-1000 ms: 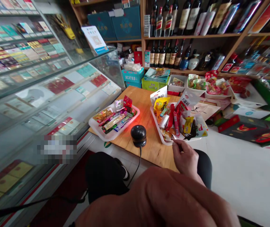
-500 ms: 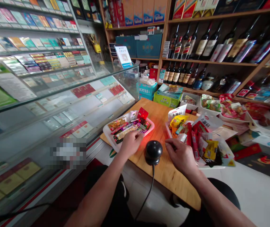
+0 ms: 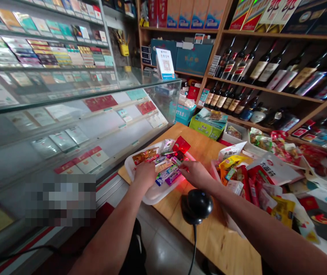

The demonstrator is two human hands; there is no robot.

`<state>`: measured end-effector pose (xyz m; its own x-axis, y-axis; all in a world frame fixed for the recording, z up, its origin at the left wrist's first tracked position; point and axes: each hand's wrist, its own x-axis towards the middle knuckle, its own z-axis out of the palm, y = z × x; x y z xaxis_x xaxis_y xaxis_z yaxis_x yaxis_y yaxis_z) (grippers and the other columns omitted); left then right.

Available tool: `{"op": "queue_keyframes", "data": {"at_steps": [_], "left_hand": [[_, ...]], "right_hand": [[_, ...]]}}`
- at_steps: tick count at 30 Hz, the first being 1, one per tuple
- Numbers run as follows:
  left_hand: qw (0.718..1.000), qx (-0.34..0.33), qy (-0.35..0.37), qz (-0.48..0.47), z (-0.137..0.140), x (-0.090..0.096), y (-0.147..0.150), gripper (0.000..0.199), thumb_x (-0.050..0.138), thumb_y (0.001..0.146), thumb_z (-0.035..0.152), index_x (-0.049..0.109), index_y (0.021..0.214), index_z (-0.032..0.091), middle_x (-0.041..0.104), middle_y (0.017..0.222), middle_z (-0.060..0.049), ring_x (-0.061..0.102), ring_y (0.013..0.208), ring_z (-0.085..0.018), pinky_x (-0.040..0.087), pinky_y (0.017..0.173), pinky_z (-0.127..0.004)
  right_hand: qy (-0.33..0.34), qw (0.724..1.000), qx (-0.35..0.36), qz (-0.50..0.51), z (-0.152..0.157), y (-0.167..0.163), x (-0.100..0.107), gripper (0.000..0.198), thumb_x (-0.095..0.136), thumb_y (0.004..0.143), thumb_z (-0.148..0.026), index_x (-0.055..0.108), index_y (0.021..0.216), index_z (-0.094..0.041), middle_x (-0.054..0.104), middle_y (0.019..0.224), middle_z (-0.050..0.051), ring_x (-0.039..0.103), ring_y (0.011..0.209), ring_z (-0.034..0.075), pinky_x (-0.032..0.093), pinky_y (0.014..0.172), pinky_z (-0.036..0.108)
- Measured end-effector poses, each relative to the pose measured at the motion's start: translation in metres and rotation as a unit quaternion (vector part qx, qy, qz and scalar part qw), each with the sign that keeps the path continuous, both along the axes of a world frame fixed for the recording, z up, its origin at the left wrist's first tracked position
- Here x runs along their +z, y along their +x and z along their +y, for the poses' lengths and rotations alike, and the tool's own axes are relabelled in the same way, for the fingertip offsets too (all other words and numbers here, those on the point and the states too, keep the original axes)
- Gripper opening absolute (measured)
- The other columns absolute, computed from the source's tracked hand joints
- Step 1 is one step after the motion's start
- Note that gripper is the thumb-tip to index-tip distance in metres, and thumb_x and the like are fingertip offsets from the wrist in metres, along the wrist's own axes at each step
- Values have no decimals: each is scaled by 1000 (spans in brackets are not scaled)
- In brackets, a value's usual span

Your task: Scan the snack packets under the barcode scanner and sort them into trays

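A white plastic tray of small wrapped snacks sits on the wooden table. My left hand is over the tray's left part, fingers curled down among the wrappers; what they grip is hidden. My right hand reaches to the tray's right side, with thumb and fingertips closed at a small snack packet. Purple and blue stick packets lie between the hands. Below my right wrist stands a black corded scanner-like device, its red light falling by the tray.
A second bin holds larger snack bags right of my right forearm. A glass display counter borders the wooden table on the left. Bottles line the shelves behind. The device's black cable hangs over the table's front edge.
My left hand has moved from the tray's right side to its left part. My right hand has crossed from the snack-bag bin to the tray. The view has shifted too.
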<state>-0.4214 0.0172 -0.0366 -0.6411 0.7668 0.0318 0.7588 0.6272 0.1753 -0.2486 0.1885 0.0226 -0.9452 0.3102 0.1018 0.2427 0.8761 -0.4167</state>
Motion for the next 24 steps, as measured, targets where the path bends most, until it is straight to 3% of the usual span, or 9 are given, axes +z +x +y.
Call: {"op": "queue_keyframes", "data": {"at_steps": [6,10,13,16,20,22,24], "left_hand": [[1000,-4,5,19,4,-14,-10,25,53,86,10,76,98,10,73,101,-24,69,101,-36,49,90,-44],[999,-1,41,-11,1,-17,-15,29,49,85,7,76,98,8,72,102,-25,69,98,-37,51,85,-44],[992,-15,106,-60,-4,-14,-18,33,51,82,4,73,106,9,72,109,-24,69,103,-36,50,87,-43],[979,-41,172,-101,-11,-10,-18,35,59,78,5,73,109,12,72,115,-21,67,109,-35,49,93,-42],[953,-51,243,-176,-17,-5,-17,28,71,73,11,75,99,19,75,104,-13,68,99,-33,50,91,-42],[921,-58,311,-229,-17,-3,-16,31,76,68,12,76,98,21,74,104,-10,68,99,-31,50,93,-41],[859,-42,415,-298,-15,0,-12,44,81,65,14,74,108,22,72,112,-8,67,102,-28,50,95,-40]], "right_hand": [[59,991,5,-119,10,-63,-34,18,58,89,-21,74,97,-19,76,101,8,69,94,22,44,77,27],[68,990,-13,-126,15,-78,-49,20,59,85,-19,72,100,-18,75,103,9,68,94,23,42,73,28],[46,992,-36,-115,22,-78,-50,27,62,84,-23,71,109,-19,74,106,9,67,94,23,42,73,28],[-14,996,-53,-65,28,-71,-45,30,65,86,-29,71,113,-18,74,109,10,66,95,23,44,78,29],[-138,988,-66,9,33,-49,-35,16,65,83,-30,73,90,-19,72,85,4,63,77,18,44,69,27],[-213,974,-70,39,33,-35,-31,13,67,79,-31,69,80,-19,67,72,1,58,67,15,42,62,26],[-297,948,-84,76,32,-22,-26,16,69,76,-34,65,76,-19,63,66,-1,55,62,14,42,59,25]]}}
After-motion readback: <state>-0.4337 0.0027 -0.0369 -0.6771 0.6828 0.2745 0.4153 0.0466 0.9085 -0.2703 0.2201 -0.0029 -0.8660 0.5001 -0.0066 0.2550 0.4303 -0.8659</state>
